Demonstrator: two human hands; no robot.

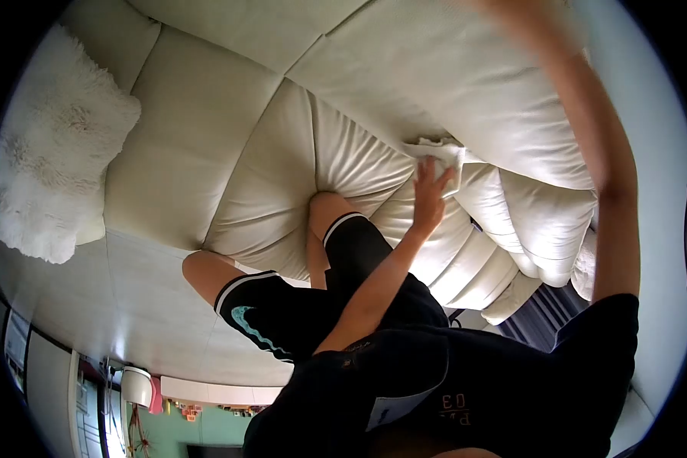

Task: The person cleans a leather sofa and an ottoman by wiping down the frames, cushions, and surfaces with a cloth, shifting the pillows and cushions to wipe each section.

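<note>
My left hand (pixel 430 195) is on a white cloth (pixel 456 158), which is bunched against the cream leather sofa (pixel 267 168) near a seam between cushions. Its fingers are somewhat apart and press into the cloth. My right arm reaches up along the right side, and my right hand (pixel 530 27) is at the top edge beside the padded leather. Motion blur and the frame edge hide its fingers, so I cannot tell whether it holds anything. My bare knees touch or lie close to the wrinkled leather.
A fluffy white throw (pixel 57 145) hangs over the sofa at the left. Pale floor (pixel 153 305) stretches below it. A dark striped fabric (pixel 538 317) shows behind the sofa's far end. Near the bottom left stand a white bin-like container (pixel 136 385) and a long shelf (pixel 221 392).
</note>
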